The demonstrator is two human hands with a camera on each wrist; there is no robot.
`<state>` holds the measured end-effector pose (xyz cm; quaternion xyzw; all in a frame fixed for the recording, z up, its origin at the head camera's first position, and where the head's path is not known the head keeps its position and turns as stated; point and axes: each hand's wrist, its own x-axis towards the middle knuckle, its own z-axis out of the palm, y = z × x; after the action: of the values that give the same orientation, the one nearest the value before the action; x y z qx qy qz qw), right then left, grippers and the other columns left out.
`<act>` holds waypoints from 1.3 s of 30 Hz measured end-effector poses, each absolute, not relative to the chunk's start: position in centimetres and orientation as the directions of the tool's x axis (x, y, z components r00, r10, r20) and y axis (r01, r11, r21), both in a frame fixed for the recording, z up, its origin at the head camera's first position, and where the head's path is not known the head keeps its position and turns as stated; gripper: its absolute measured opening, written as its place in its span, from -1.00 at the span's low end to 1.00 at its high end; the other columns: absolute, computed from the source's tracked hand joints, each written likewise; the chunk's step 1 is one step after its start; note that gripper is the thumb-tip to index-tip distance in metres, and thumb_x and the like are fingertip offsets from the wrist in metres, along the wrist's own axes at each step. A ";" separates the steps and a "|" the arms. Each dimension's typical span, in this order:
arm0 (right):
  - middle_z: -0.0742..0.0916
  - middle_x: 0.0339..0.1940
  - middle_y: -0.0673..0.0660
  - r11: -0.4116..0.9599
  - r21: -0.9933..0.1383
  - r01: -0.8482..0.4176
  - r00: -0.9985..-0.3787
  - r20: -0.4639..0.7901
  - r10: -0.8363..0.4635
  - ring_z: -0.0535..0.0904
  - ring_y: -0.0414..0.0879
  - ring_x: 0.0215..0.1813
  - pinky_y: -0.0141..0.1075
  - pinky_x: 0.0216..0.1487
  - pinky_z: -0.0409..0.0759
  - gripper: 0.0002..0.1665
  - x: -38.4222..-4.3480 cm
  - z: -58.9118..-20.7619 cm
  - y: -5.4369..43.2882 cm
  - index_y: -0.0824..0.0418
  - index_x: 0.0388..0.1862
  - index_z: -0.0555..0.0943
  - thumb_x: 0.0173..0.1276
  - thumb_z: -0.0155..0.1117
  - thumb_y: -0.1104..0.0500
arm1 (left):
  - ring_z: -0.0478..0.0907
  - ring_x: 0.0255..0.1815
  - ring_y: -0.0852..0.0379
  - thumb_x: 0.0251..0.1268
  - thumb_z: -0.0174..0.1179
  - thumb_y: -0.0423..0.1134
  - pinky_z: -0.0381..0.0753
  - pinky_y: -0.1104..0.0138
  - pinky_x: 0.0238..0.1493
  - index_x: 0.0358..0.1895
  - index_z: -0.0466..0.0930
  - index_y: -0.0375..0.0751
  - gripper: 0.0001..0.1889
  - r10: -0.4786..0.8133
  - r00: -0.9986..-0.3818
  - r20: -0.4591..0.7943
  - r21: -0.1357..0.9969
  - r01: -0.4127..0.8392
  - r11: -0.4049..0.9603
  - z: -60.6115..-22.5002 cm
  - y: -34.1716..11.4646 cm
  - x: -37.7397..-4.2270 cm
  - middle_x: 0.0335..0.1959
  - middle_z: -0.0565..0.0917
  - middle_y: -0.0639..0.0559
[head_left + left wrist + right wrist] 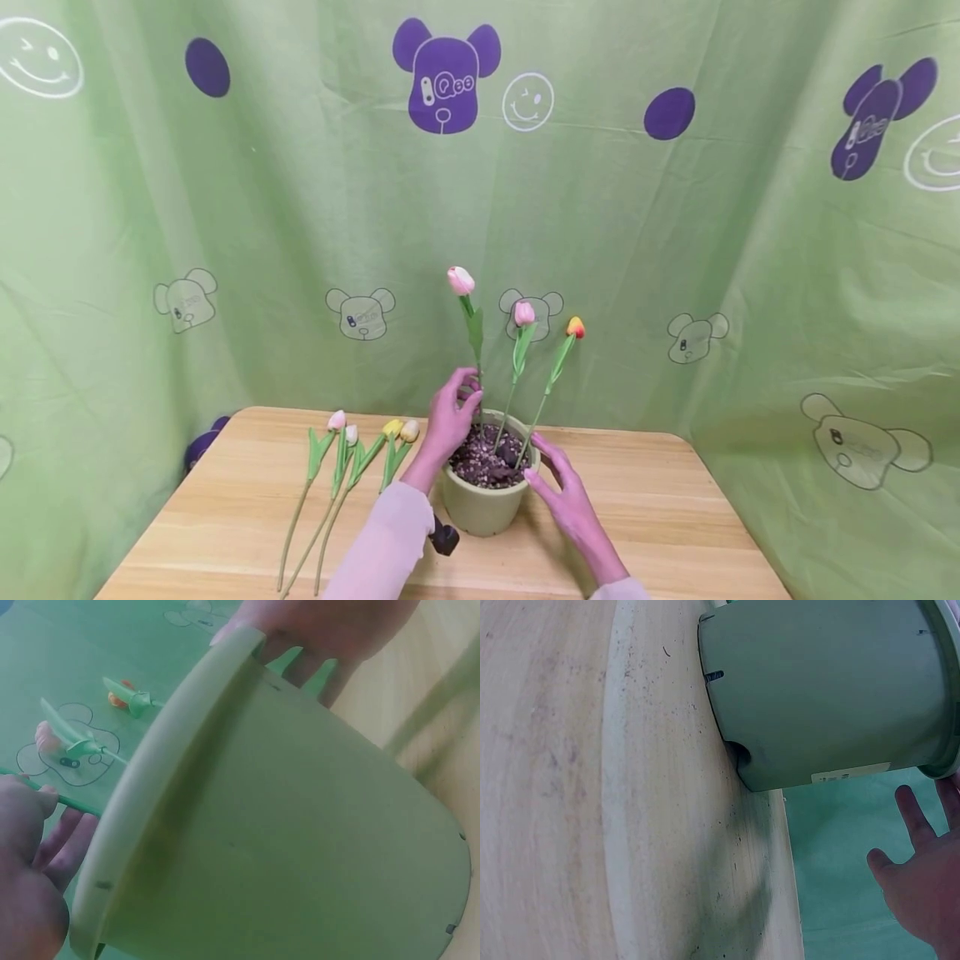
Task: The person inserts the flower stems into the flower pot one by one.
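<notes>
A pale green flowerpot [483, 508] filled with dark, speckled soil [472, 471] stands upright on the table. My left hand [450, 417] pinches the stem of a pink-and-white artificial tulip [461, 282] above the pot's far left side; the stem's lower end reaches down to the soil. A pink tulip [524, 313] and a red-and-yellow tulip [575, 327] stand in the soil, both leaning right. On the pot's right, my right hand [570, 500] touches the rim with its fingers spread. The right wrist view shows those fingers [915, 817] loosely extended by the rim.
Several loose tulips, among them a pink one [337, 421] and a yellow one [392, 427], lie on the wooden table [637, 475] left of the pot. A small black object [445, 537], partly hidden by my left sleeve, lies near the pot. Green curtain [600, 217] hangs behind and around.
</notes>
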<state>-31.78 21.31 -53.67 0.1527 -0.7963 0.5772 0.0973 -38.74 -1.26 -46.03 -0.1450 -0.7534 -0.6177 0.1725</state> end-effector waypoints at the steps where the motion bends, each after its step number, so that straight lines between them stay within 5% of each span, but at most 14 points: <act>1: 0.36 0.62 0.23 0.289 -0.890 -0.353 -0.935 0.329 -0.131 0.23 0.35 0.61 0.31 0.62 0.05 -0.28 -31.8 -53.7 21.3 0.07 0.61 0.30 0.54 0.28 0.10 | 0.65 -0.17 0.08 0.48 0.19 -0.38 0.82 0.16 -0.16 0.27 0.54 -0.13 -0.64 0.008 -0.899 0.439 0.879 0.431 0.202 -46.1 -1.3 -38.7 -0.02 0.68 -0.13; 9: 0.35 0.62 0.23 0.289 -0.894 -0.342 -0.939 0.318 -0.129 0.23 0.36 0.61 0.33 0.61 0.04 -0.27 -31.7 -53.7 21.4 0.07 0.61 0.29 0.54 0.28 0.08 | 0.67 -0.13 0.03 0.46 0.20 -0.38 0.77 0.36 -0.21 0.25 0.56 -0.04 -0.64 0.053 -0.905 0.422 0.875 0.422 0.236 -46.5 -1.2 -38.7 -0.04 0.70 -0.07; 26: 0.34 0.63 0.23 0.288 -0.893 -0.346 -0.938 0.321 -0.132 0.23 0.34 0.61 0.30 0.62 0.04 -0.27 -31.9 -53.7 21.4 0.06 0.61 0.29 0.53 0.28 0.09 | 0.69 -0.16 -0.08 0.46 0.22 -0.38 0.74 0.34 -0.24 0.20 0.57 -0.03 -0.67 0.065 -0.913 0.403 0.858 0.402 0.319 -46.9 -1.4 -38.9 -0.09 0.70 -0.04; 39: 0.33 0.64 0.23 0.292 -0.892 -0.346 -0.938 0.318 -0.139 0.21 0.33 0.62 0.30 0.62 0.04 -0.27 -31.7 -53.6 21.4 0.05 0.61 0.29 0.54 0.27 0.08 | 0.69 -0.24 0.08 0.46 0.22 -0.37 0.73 0.41 -0.29 0.18 0.56 -0.06 -0.70 0.073 -0.898 0.435 0.821 0.428 0.378 -47.1 -1.2 -38.9 -0.10 0.71 -0.03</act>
<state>-31.73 21.42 -53.57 0.1517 -0.7987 0.5753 0.0900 -38.89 -1.23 -47.12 -0.1542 -0.8134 -0.5359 0.1658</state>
